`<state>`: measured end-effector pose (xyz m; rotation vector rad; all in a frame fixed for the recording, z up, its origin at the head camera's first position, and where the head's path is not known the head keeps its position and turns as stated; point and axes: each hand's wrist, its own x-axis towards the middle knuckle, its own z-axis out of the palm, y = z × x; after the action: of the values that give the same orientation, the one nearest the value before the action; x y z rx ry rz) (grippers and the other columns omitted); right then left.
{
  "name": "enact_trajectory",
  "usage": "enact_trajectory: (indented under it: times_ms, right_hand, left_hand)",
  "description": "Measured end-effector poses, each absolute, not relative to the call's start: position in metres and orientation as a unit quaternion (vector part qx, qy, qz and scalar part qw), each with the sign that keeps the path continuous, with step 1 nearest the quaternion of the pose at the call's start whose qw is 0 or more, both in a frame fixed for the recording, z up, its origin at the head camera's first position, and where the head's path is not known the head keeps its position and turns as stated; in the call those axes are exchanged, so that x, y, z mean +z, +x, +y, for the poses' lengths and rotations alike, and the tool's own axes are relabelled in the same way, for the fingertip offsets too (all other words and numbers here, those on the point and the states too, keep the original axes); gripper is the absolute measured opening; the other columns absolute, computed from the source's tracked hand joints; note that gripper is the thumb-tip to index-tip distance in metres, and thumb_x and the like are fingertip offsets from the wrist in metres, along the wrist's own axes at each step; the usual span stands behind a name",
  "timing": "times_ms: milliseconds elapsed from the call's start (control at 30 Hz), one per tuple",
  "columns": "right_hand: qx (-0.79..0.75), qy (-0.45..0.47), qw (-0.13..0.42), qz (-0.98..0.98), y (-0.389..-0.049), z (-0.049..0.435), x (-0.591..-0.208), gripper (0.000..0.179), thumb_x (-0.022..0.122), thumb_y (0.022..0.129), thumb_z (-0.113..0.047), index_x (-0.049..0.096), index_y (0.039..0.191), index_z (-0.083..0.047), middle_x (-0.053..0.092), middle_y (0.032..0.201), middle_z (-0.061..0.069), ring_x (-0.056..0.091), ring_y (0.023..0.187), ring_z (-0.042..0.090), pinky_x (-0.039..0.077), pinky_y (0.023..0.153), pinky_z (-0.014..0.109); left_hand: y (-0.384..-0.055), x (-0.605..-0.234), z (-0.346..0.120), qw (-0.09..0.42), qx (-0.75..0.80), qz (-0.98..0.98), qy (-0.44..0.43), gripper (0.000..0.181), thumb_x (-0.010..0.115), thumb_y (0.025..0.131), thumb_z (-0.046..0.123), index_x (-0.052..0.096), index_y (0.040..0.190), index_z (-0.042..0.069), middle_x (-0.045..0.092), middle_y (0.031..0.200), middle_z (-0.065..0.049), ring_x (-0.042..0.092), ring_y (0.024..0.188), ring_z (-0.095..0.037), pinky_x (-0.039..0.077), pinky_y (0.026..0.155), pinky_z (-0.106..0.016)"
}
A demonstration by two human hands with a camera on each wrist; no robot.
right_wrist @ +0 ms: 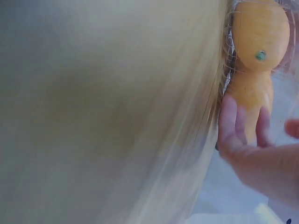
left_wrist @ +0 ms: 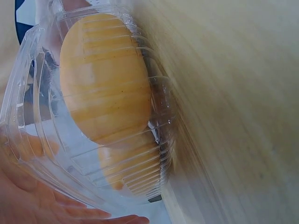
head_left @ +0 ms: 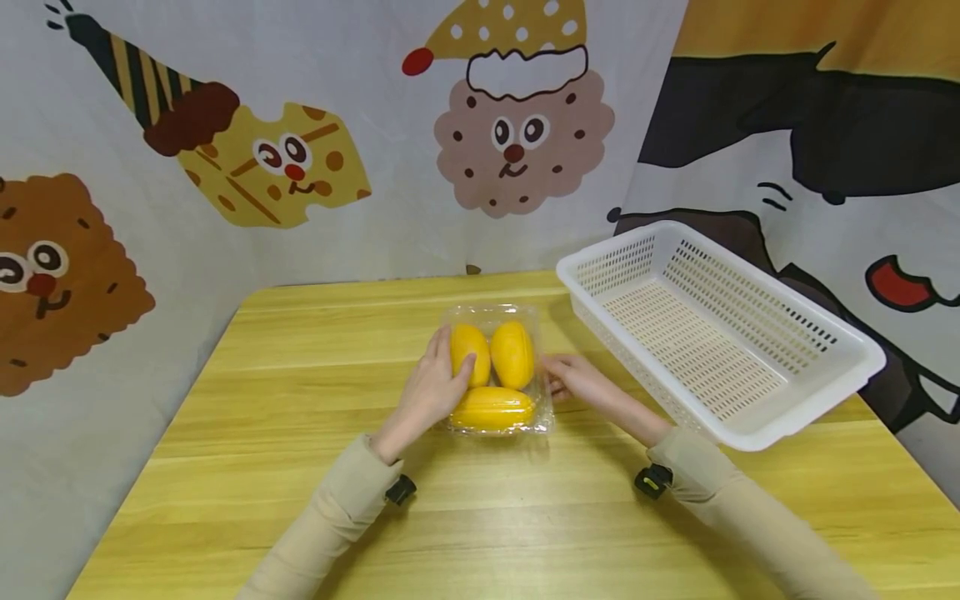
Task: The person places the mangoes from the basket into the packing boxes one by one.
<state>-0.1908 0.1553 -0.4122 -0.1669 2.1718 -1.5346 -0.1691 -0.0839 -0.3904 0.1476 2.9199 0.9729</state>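
Note:
A clear plastic clamshell box (head_left: 491, 312) sits on the table in the head view, with three yellow mangoes (head_left: 513, 356) inside. Two lie side by side at the back and one lies crosswise in front. My left hand (head_left: 435, 383) holds the box's left side, thumb over the top and fingers along the wall; the left wrist view shows the ribbed plastic close up, around a mango (left_wrist: 105, 79). At the right side is my right hand (head_left: 577, 383), its loosely bent fingers (right_wrist: 229, 121) against the box wall and its thumb apart. A mango (right_wrist: 261, 35) with a green stem spot shows there.
A white perforated basket (head_left: 622, 329) stands tilted in view at the right, close beyond my right forearm. The wooden table (head_left: 300, 417) reaches back to a cartoon-printed cloth (head_left: 390, 242). Dark wrist devices (head_left: 401, 490) sit at both sleeves.

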Motion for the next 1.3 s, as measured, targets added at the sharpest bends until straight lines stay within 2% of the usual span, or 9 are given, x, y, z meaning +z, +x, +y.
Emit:
enact_trajectory:
  times_ms: [233,367,500,633,767,1000,1133,1300]
  right_hand:
    - [-0.545,-0.15,0.319,0.761,-0.18,0.173,-0.409,0.043,0.041,0.101,-0.033,0.059,0.102,0.006,0.063,0.089,0.001,0.061,0.085,0.014,0.056,0.088,0.036]
    - [-0.54,-0.167,0.358,0.743,-0.175,0.179,-0.408,0.046,0.048,0.098,-0.037,0.06,0.107,0.007,0.066,0.09,0.0,0.064,0.087,0.015,0.056,0.091,0.037]
    - [-0.528,-0.189,0.39,0.731,-0.173,0.183,-0.408,0.045,0.053,0.096,-0.034,0.061,0.109,0.008,0.068,0.094,0.002,0.066,0.091,0.018,0.055,0.093,0.037]
    - [-0.516,-0.209,0.413,0.721,-0.171,0.181,-0.408,0.035,0.059,0.093,-0.027,0.064,0.105,0.005,0.07,0.099,0.009,0.067,0.092,0.02,0.055,0.093,0.037]
    - [-0.518,-0.204,0.414,0.72,-0.169,0.176,-0.406,0.024,0.061,0.091,-0.02,0.066,0.098,0.003,0.071,0.098,0.011,0.069,0.091,0.018,0.056,0.09,0.036]
    - [-0.518,-0.194,0.404,0.729,-0.168,0.172,-0.401,0.021,0.062,0.088,-0.017,0.067,0.093,0.002,0.072,0.094,0.009,0.069,0.09,0.02,0.055,0.09,0.035]
    - [-0.513,-0.195,0.4,0.734,-0.167,0.171,-0.401,0.017,0.063,0.087,-0.017,0.068,0.089,-0.001,0.072,0.089,0.006,0.068,0.084,0.018,0.054,0.089,0.034]
    - [-0.516,-0.193,0.389,0.738,-0.167,0.17,-0.403,0.021,0.061,0.086,-0.016,0.066,0.088,0.005,0.07,0.081,0.001,0.063,0.074,0.014,0.055,0.08,0.031]
  left_hand:
    - [-0.17,-0.391,-0.085,0.03,0.315,0.948,0.046,0.074,0.04,0.099,0.045,0.01,0.152,0.003,0.016,0.157,-0.022,0.032,0.139,-0.042,0.031,0.114,-0.052]
    - [-0.169,-0.391,-0.085,0.031,0.313,0.948,0.049,0.075,0.04,0.098,0.045,0.01,0.152,0.003,0.017,0.157,-0.022,0.033,0.138,-0.042,0.032,0.114,-0.051]
    - [-0.169,-0.391,-0.085,0.03,0.313,0.948,0.05,0.075,0.04,0.099,0.045,0.01,0.152,0.002,0.016,0.157,-0.022,0.033,0.138,-0.042,0.032,0.115,-0.05]
    - [-0.168,-0.389,-0.085,0.034,0.315,0.947,0.047,0.075,0.04,0.099,0.045,0.01,0.152,0.003,0.015,0.158,-0.021,0.031,0.139,-0.041,0.03,0.115,-0.051]
    - [-0.167,-0.389,-0.085,0.037,0.315,0.947,0.044,0.074,0.039,0.098,0.046,0.01,0.152,0.004,0.016,0.158,-0.021,0.032,0.139,-0.042,0.032,0.114,-0.052]
    - [-0.168,-0.389,-0.085,0.031,0.312,0.948,0.047,0.074,0.039,0.099,0.045,0.011,0.152,0.003,0.016,0.157,-0.022,0.032,0.138,-0.042,0.032,0.114,-0.051]
    - [-0.168,-0.388,-0.085,0.032,0.315,0.947,0.05,0.074,0.04,0.099,0.044,0.011,0.152,0.002,0.016,0.157,-0.023,0.031,0.139,-0.042,0.03,0.115,-0.051]
    - [-0.168,-0.389,-0.085,0.034,0.317,0.946,0.049,0.074,0.04,0.099,0.044,0.01,0.152,0.002,0.015,0.157,-0.022,0.03,0.139,-0.042,0.029,0.116,-0.05]
